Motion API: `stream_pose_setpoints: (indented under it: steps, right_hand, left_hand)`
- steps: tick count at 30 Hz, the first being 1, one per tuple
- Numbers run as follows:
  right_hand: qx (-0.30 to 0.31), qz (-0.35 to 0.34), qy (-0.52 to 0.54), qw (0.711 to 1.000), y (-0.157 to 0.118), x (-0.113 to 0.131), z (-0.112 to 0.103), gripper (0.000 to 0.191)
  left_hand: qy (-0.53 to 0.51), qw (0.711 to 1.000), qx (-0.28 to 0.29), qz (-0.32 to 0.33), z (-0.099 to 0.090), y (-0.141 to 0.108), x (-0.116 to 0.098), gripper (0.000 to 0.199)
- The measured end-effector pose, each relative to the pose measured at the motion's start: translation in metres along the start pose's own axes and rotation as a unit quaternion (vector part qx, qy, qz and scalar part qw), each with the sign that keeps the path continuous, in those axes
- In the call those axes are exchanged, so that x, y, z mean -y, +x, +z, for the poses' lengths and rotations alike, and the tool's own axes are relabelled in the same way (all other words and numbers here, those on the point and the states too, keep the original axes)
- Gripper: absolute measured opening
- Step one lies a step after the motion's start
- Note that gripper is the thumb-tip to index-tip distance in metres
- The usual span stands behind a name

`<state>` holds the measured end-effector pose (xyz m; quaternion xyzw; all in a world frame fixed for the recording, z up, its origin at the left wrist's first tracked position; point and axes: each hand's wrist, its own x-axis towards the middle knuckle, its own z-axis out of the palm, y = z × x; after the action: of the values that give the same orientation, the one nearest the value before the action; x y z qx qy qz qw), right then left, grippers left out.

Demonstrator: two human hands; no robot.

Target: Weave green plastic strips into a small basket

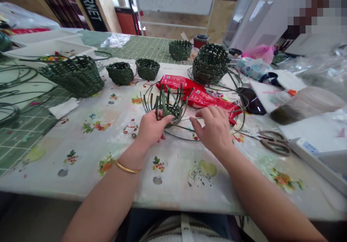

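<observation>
Half-woven basket [173, 111], stakes [163, 101] splayed upward: at one o'clock from the left hand [154, 125] (nearer, pinching it), ten o'clock from the right hand [214, 129]. Latter half-curled by a thin strand [184, 119], grip unclear.

Tablecloth [175, 162] front passable; red packets [207, 99] beyond right hand [214, 128], scissors [262, 139] rightward.

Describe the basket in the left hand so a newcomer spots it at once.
Over the floral tablecloth, find the person's left hand, which holds a green basket. Long loose strips fan up from its rim, unlike the two small baskets behind it.
</observation>
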<state>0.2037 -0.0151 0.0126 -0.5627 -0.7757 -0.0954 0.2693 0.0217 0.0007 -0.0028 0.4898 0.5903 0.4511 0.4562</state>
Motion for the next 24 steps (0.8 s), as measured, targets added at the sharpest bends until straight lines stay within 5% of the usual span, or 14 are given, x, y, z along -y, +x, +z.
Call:
stream_pose_setpoints:
  steps: [4, 15, 20, 24]
  right_hand:
    - [0.11, -0.125, 0.124, 0.978, -0.004, 0.003, 0.013, 0.025]
    - [0.221, -0.031, 0.038, 0.974, 0.0, 0.015, 0.013, 0.044]
    - [0.248, 0.027, 0.133, 0.959, 0.003, 0.007, 0.022, 0.05]
    - [0.258, 0.0, 0.215, 0.942, 0.005, 0.003, 0.026, 0.048]
  left_hand:
    - [0.009, 1.0, 0.008, 0.004, -0.001, -0.001, -0.001, 0.029]
    - [-0.077, 0.997, 0.029, -0.01, 0.002, -0.002, -0.001, 0.03]
    - [-0.119, 0.992, 0.018, -0.031, -0.001, -0.004, -0.007, 0.036]
    - [-0.169, 0.98, 0.091, -0.057, -0.008, 0.0, -0.01, 0.033]
